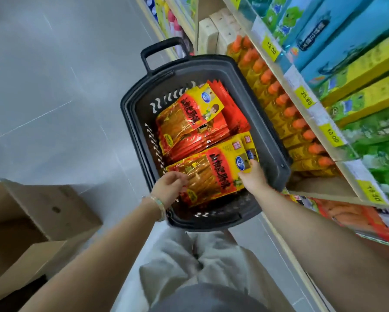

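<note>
A dark grey shopping basket stands on the floor beside the shelves, its handle at the far end. Inside lie several red and yellow snack packets. Both hands hold the near stack of packets. My left hand pinches its left edge with curled fingers. At the stack's right end, my right hand grips it, fingers partly hidden under the packets. A second stack of packets lies farther back in the basket.
Shop shelves run along the right with orange-capped yellow bottles, blue, yellow and green boxes and yellow price tags. An open cardboard box stands on the grey tiled floor at the left. More snack packets lie on the lowest shelf.
</note>
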Tool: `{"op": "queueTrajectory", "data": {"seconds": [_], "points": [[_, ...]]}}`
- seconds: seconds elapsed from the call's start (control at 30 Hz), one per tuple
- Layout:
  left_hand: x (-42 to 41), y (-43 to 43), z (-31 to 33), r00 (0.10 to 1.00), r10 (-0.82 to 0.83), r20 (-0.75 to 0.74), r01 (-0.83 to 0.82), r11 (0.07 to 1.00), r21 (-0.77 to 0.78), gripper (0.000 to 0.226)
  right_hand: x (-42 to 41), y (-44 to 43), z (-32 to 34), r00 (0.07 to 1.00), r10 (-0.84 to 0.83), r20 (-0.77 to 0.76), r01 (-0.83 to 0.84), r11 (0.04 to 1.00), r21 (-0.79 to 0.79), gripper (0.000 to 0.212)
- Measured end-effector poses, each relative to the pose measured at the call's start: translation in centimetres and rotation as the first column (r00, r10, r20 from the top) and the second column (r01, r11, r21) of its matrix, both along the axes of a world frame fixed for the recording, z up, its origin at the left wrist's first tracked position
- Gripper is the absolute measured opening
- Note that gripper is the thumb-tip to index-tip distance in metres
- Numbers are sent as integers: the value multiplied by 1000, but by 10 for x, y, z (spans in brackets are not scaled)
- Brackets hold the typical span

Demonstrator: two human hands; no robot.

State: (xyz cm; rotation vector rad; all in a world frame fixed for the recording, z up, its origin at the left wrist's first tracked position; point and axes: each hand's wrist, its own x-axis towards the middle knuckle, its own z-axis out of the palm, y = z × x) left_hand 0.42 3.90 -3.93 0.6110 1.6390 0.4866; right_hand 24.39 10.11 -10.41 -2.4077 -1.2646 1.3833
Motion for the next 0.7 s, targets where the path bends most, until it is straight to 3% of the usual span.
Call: {"op": "queueTrajectory", "data": {"seconds": [0.17,0.27,0.4,0.53,0.63,0.7], "points": [[8,29,-10,1000,-28,-11,28,999,-44,10,7,25,-25,993,90,79,-79,988,-134,71],[7,38,-14,998,-60,-25,58,996,-65,10,7,28,-25,981,133,143,-114,985,-132,48],[4,55,-15,979,-167,-118,168,986,1,46,-2,12,-2,970,244,11,-242,957,159,24],[-1,82,-11,880,-445,-166,466,876,123,83,-20,-5,39,874,475,107,-460,733,501,20],[-8,102,-15,754,-639,-153,654,752,83,65,-40,-14,62,832,534,151,-517,647,561,19],[-14,113,-18,719,-679,-145,688,726,8,47,-52,-14,70,859,476,188,-497,689,527,19]]}}
